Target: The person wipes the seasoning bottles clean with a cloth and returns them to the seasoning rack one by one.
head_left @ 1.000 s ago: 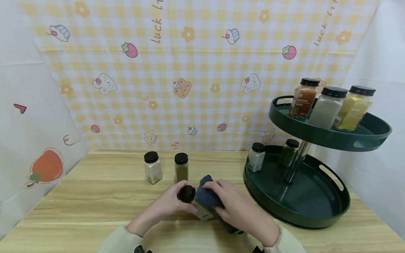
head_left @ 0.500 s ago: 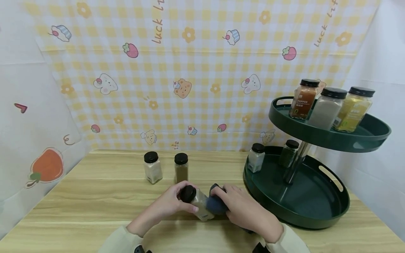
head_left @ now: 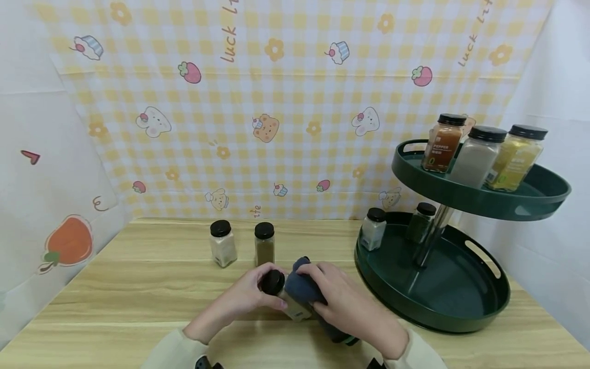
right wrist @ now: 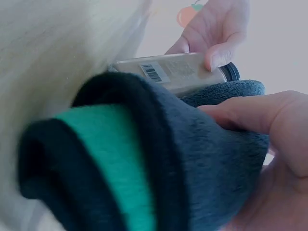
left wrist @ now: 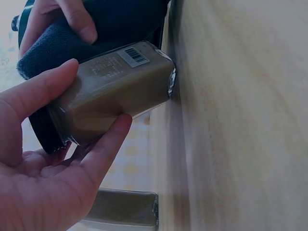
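Note:
My left hand (head_left: 252,293) grips a square glass spice jar (left wrist: 115,86) near its black lid, thumb on one side and fingers on the other. The jar holds a tan-brown powder, has a barcode label and tilts with its base toward the table. In my right hand (head_left: 338,297) is a folded dark blue-grey cloth (right wrist: 207,159) with a green part showing at its fold. The cloth lies against the jar's side and hides part of it in the head view.
Behind my hands stand a jar of white powder (head_left: 223,248) and a jar of brown powder (head_left: 265,248). On the right, a two-tier dark green tray (head_left: 428,312) carries several spice jars on both levels. A checked curtain (head_left: 295,169) hangs behind the table.
My right hand and the cloth shifted right and down along the jar, then came back up and left to the jar near its lid. My left hand keeps its grip, almost still.

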Action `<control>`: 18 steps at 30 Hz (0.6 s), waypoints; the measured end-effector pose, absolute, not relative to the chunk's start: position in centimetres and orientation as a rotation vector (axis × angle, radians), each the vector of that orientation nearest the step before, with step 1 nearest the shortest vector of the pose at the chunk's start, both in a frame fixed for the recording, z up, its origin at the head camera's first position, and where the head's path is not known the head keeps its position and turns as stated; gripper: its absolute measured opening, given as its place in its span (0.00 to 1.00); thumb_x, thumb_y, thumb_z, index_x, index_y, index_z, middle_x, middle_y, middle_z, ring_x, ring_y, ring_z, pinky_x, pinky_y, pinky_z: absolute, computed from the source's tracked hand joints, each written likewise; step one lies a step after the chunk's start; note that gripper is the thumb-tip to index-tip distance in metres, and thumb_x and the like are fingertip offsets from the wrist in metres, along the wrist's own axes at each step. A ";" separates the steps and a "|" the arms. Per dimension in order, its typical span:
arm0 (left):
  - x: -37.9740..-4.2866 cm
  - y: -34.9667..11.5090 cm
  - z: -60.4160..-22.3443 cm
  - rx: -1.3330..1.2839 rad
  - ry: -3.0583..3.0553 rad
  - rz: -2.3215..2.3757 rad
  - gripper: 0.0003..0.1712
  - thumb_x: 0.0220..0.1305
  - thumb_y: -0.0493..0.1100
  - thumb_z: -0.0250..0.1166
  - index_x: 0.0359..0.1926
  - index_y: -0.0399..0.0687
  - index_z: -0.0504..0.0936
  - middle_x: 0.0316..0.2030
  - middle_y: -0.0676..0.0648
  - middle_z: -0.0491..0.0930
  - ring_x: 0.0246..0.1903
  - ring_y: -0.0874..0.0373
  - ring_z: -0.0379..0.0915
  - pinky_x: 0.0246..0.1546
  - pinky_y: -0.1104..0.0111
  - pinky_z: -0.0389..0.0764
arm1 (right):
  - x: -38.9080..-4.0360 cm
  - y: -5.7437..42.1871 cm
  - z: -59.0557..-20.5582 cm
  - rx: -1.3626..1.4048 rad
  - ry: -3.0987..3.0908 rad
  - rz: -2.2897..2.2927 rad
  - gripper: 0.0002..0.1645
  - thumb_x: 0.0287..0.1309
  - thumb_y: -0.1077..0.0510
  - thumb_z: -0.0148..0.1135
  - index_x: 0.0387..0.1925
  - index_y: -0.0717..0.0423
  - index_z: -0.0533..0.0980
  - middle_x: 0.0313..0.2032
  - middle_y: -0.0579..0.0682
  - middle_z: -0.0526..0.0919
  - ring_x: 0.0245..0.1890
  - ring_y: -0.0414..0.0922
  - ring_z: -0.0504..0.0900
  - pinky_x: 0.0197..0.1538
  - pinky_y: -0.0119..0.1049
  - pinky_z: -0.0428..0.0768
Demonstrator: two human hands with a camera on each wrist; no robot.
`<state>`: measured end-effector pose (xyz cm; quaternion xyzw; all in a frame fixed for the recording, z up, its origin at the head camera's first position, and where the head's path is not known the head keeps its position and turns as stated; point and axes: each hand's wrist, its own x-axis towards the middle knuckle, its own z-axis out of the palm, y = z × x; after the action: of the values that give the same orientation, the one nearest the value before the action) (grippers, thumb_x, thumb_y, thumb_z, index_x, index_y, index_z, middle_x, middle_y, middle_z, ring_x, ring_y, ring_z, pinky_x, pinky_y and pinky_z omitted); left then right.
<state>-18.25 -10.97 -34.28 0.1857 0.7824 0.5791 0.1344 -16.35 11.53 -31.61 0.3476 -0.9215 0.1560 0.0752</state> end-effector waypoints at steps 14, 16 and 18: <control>-18.2 -10.9 -33.8 0.570 2.338 1.617 0.29 0.44 0.39 0.75 0.49 0.42 0.74 0.48 0.46 0.76 0.48 0.57 0.70 0.49 0.66 0.69 | -17.4 13.0 -32.0 1.126 -2.858 0.313 0.30 0.51 0.62 0.66 0.55 0.46 0.66 0.45 0.49 0.77 0.42 0.43 0.78 0.46 0.41 0.77; -18.2 -10.9 -33.8 0.566 2.344 1.610 0.29 0.44 0.40 0.75 0.49 0.43 0.74 0.48 0.46 0.76 0.48 0.56 0.70 0.49 0.65 0.69 | -17.5 12.9 -32.0 1.116 -2.864 0.371 0.31 0.52 0.61 0.66 0.56 0.45 0.65 0.47 0.50 0.77 0.45 0.44 0.78 0.47 0.42 0.77; -18.2 -11.0 -33.9 0.560 2.349 1.603 0.29 0.44 0.40 0.75 0.49 0.44 0.74 0.49 0.46 0.76 0.48 0.56 0.69 0.49 0.65 0.68 | -17.4 12.6 -32.0 1.098 -2.859 0.450 0.31 0.53 0.60 0.66 0.57 0.45 0.65 0.50 0.50 0.76 0.48 0.46 0.78 0.49 0.44 0.77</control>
<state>-18.22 -10.98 -33.87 0.1919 0.8044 0.5490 0.1211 -17.42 12.59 -31.96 0.3546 -0.9234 0.1454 0.0233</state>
